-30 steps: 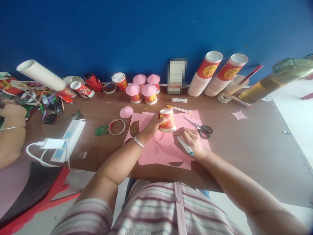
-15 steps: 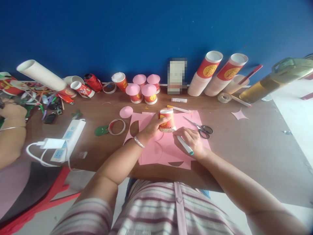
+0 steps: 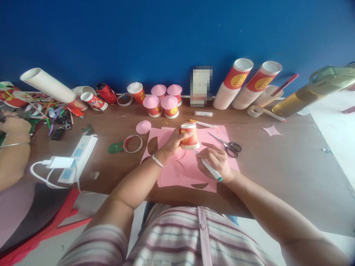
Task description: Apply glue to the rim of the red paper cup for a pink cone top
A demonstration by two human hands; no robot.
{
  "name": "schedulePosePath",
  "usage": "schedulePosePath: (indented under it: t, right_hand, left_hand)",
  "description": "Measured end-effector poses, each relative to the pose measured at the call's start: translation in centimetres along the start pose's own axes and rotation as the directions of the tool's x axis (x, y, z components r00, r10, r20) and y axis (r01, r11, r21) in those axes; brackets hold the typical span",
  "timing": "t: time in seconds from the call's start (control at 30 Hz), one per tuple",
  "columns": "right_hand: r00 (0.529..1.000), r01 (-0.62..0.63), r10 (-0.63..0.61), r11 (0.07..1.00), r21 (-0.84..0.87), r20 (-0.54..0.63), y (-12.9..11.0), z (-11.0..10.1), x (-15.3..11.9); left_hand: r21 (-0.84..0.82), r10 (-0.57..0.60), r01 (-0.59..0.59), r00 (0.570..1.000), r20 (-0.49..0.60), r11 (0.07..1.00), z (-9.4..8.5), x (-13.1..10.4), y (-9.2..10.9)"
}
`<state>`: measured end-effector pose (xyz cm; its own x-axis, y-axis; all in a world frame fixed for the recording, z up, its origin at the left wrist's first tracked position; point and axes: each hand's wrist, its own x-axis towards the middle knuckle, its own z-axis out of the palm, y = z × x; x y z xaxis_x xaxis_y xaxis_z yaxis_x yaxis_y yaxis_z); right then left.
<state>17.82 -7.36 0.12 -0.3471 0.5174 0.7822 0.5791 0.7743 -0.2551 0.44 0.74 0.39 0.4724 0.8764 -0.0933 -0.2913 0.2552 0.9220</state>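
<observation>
My left hand (image 3: 174,142) is closed around a red paper cup (image 3: 190,136) with yellow print and a white rim band at its lower edge, held above the pink paper. In my right hand (image 3: 217,160) is a white marker (image 3: 210,169) with a green end; its tip points at the cup's lower edge, and whether it touches I cannot tell. Beneath both hands lie pink paper sheets (image 3: 172,177) with round holes cut in them. Black-handled scissors (image 3: 232,147) rest on the paper to the right, and an orange-ended marker (image 3: 203,124) lies behind the cup.
Several cups with pink cone tops (image 3: 169,102) stand at the back, near a glue stick (image 3: 203,113). Two tall cup stacks (image 3: 235,83) lean on the wall. A power strip (image 3: 77,159) lies left; another person's hand (image 3: 15,125) is at the far left.
The marker in my right hand has drawn slightly away from the cup, its green end shifting right and down. My left hand and the cup are nearly still.
</observation>
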Motion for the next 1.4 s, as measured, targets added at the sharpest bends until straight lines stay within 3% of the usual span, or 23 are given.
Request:
schedulePosePath:
  t: [0.3, 0.47, 0.73, 0.93, 1.4]
  right_hand:
    - [1.0, -0.013, 0.013, 1.0, 0.022, 0.004, -0.1, 0.2, -0.2]
    - [1.0, -0.014, 0.013, 0.998, 0.062, 0.02, -0.2, 0.3, -0.4]
    - [0.999, 0.022, -0.027, 0.994, 0.108, 0.043, -0.4, 0.3, -0.1]
    - [0.999, -0.036, 0.036, 0.999, -0.021, -0.01, 0.2, 0.4, -0.4]
    - [0.995, -0.061, 0.065, 0.997, -0.057, 0.079, 0.5, 0.2, -0.5]
  left_hand:
    - [-0.017, 0.013, -0.014, 0.997, -0.074, 1.0, 0.1, -0.3, 0.3]
    - [-0.034, 0.002, -0.004, 0.998, -0.055, 0.999, 0.4, -0.6, 1.0]
    - [-0.04, 0.019, -0.02, 0.999, -0.026, 0.999, 0.4, 0.0, -0.1]
    - [0.025, 0.033, -0.034, 0.999, 0.017, 0.999, 0.4, 0.2, 0.1]
    - [0.093, 0.046, -0.047, 0.999, 0.01, 0.995, 0.8, -0.1, 0.7]
